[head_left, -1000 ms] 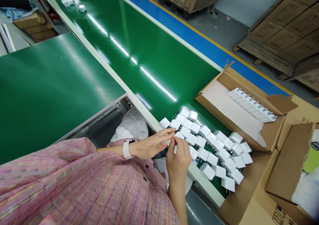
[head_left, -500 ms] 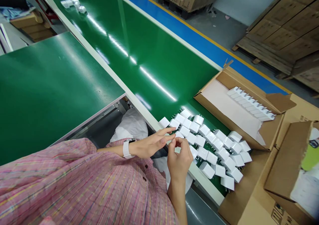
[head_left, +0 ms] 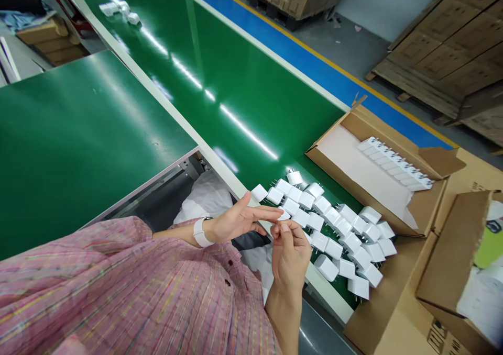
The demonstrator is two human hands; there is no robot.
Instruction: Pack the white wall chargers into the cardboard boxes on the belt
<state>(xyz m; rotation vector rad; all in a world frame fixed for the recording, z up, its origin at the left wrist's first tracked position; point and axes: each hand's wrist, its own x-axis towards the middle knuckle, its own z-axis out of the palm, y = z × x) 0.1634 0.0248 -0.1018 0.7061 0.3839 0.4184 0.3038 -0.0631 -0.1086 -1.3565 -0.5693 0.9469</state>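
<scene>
My left hand [head_left: 240, 220], with a white watch strap [head_left: 201, 233] on its wrist, reaches over the belt's near rail. Its fingers are stretched out and the thumb stands apart. At its fingertips my right hand [head_left: 291, 250] is closed in a pinch; whatever may be between finger and thumb is too small or hidden. Just beyond both hands lie many loose white plug chargers [head_left: 334, 249] with metal prongs, spread on the green conveyor belt [head_left: 251, 103]. A cardboard box [head_left: 330, 158] beside them contains a neat row of chargers [head_left: 395, 165], prongs up.
Farther up the belt sits a small group of white chargers [head_left: 133, 18]. A green side table [head_left: 78, 145] adjoins the rail at left. Another open carton [head_left: 444, 263] stands at lower right. Stacked cartons [head_left: 459, 35] on pallets are beyond the blue floor strip.
My left hand has turned, its thumb rising away from the fingers. My right hand has shifted slightly right, still pinched. The far chargers have moved a little nearer along the belt.
</scene>
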